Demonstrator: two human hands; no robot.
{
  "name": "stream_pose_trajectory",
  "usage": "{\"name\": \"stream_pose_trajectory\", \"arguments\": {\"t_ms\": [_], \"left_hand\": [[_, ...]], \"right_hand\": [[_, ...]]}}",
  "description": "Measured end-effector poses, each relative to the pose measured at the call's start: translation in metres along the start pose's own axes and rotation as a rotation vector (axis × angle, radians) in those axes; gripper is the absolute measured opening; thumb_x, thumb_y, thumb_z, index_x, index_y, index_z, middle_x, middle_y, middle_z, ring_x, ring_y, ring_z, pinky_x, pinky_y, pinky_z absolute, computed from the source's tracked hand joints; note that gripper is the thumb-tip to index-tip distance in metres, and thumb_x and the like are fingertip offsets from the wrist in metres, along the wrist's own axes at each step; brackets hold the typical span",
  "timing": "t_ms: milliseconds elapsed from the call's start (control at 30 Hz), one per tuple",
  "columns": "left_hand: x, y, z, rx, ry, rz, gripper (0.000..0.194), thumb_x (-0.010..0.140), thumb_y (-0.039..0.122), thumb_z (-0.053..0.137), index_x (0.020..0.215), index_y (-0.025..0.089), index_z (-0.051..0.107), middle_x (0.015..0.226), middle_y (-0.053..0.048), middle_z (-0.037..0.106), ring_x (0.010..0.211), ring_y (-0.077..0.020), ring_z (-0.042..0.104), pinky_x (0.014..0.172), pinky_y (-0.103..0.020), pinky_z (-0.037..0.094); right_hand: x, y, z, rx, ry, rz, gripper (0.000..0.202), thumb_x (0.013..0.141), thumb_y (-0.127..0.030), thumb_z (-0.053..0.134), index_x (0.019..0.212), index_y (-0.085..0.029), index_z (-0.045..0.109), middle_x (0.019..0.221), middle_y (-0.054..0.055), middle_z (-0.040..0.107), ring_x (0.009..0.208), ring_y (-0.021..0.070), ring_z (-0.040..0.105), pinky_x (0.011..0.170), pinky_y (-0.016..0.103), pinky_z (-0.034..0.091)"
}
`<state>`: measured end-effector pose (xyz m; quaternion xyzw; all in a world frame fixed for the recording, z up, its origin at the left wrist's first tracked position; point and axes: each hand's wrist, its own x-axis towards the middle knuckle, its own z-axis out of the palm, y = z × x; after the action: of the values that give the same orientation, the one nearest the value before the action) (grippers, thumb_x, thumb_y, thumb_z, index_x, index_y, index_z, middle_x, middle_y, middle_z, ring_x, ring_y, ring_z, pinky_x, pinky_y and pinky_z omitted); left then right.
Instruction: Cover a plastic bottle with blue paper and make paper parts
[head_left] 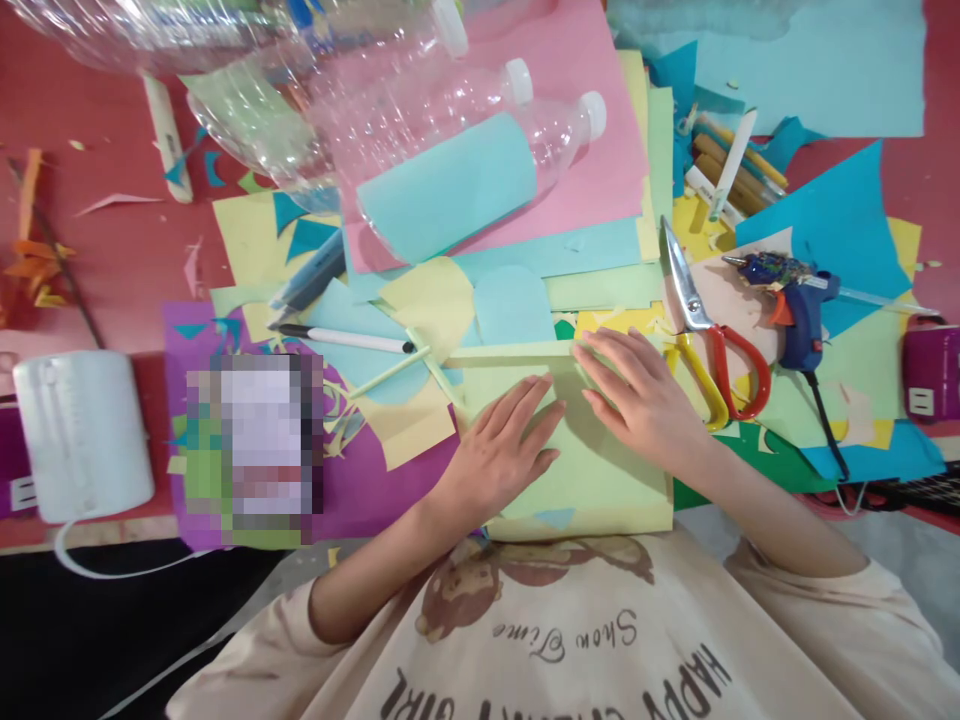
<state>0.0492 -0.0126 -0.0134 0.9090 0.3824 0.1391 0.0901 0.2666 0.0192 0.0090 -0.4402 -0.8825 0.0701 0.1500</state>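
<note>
A pale green sheet of paper point(607, 460) lies in front of me, with a narrow strip along its far edge that looks folded over. My left hand point(506, 445) rests on the sheet, fingers stretched out toward that edge. Fingers extended, my right hand point(637, 390) lies flat with its fingertips at the folded edge. Neither hand grips anything. Scissors point(709, 330) with one red and one yellow handle lie just beyond my right hand. To the left of the sheet are a white pen with a black tip point(352, 337) and thin rolled green paper sticks point(397, 368).
Clear plastic bottles lie at the back, one wrapped in light blue paper point(457, 185). A blue glue gun point(802, 320) sits at the right on coloured paper. A white zipped pouch point(82, 435) and a blurred-out phone-like object point(266, 440) are at the left. Paper scraps cover the red table point(135, 260).
</note>
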Motion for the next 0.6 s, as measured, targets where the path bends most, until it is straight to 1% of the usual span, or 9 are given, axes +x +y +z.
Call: {"name": "stream_pose_trajectory", "arguments": {"t_ms": [67,167,233,300,367,500,567,600], "left_hand": [[0.002,0.002,0.0,0.01,0.02,-0.009,0.036,0.092,0.031,0.053,0.124,0.014,0.053,0.131,-0.019,0.059,0.125,-0.0286,0.055,0.097,-0.038,0.05],[0.004,0.002,-0.004,-0.002,0.056,-0.015,0.038,0.091,0.03,0.054,0.127,0.017,0.052,0.125,-0.016,0.062,0.118,-0.0267,0.058,0.098,-0.039,0.049],[0.005,0.0,-0.006,0.031,0.073,-0.021,0.041,0.092,0.032,0.055,0.13,0.019,0.051,0.129,-0.014,0.06,0.122,-0.026,0.056,0.105,-0.04,0.044],[0.007,-0.001,-0.007,0.089,0.078,-0.03,0.045,0.092,0.036,0.055,0.133,0.019,0.049,0.136,-0.014,0.056,0.129,-0.0272,0.051,0.111,-0.043,0.037],[0.009,-0.003,-0.007,0.132,0.062,-0.043,0.052,0.092,0.041,0.053,0.138,0.017,0.045,0.142,-0.015,0.052,0.134,-0.0295,0.046,0.113,-0.045,0.035],[0.012,-0.008,-0.004,0.129,0.01,-0.048,0.061,0.092,0.049,0.05,0.14,0.012,0.042,0.143,-0.021,0.049,0.135,-0.035,0.045,0.109,-0.048,0.038],[0.014,-0.012,-0.003,0.112,-0.007,-0.047,0.06,0.092,0.047,0.049,0.14,0.012,0.042,0.144,-0.022,0.048,0.135,-0.035,0.045,0.109,-0.049,0.039],[0.014,-0.014,-0.003,0.097,-0.019,-0.051,0.057,0.093,0.043,0.049,0.141,0.013,0.041,0.145,-0.021,0.047,0.137,-0.0341,0.044,0.111,-0.048,0.038]], "right_hand": [[-0.004,-0.003,0.002,0.002,-0.047,0.011,0.044,0.095,-0.014,0.043,0.138,-0.013,0.047,0.137,0.013,0.057,0.13,0.026,0.049,0.113,0.05,0.04],[-0.007,-0.005,0.004,0.026,-0.084,0.029,0.045,0.095,-0.014,0.041,0.14,-0.015,0.048,0.139,0.011,0.056,0.132,0.0258,0.048,0.113,0.05,0.04],[-0.009,-0.004,0.005,0.039,-0.078,0.038,0.045,0.095,-0.014,0.042,0.14,-0.017,0.049,0.139,0.01,0.057,0.133,0.0257,0.048,0.112,0.05,0.041],[-0.01,-0.004,0.005,0.042,-0.074,0.043,0.045,0.095,-0.014,0.042,0.14,-0.018,0.049,0.139,0.009,0.057,0.134,0.0256,0.048,0.112,0.05,0.041],[-0.011,-0.005,0.006,0.038,-0.073,0.04,0.046,0.095,-0.015,0.043,0.14,-0.018,0.049,0.139,0.009,0.057,0.134,0.0255,0.047,0.112,0.05,0.041],[-0.013,-0.007,0.009,-0.002,-0.063,0.003,0.043,0.095,-0.015,0.045,0.137,-0.012,0.052,0.139,0.012,0.057,0.133,0.0266,0.048,0.111,0.048,0.043],[-0.014,-0.008,0.011,-0.019,-0.074,-0.003,0.043,0.095,-0.017,0.045,0.137,-0.009,0.051,0.14,0.013,0.055,0.135,0.0275,0.046,0.112,0.048,0.042],[-0.014,-0.008,0.011,-0.019,-0.087,0.002,0.044,0.095,-0.018,0.045,0.138,-0.01,0.05,0.142,0.013,0.054,0.136,0.0277,0.045,0.113,0.049,0.041]]}}
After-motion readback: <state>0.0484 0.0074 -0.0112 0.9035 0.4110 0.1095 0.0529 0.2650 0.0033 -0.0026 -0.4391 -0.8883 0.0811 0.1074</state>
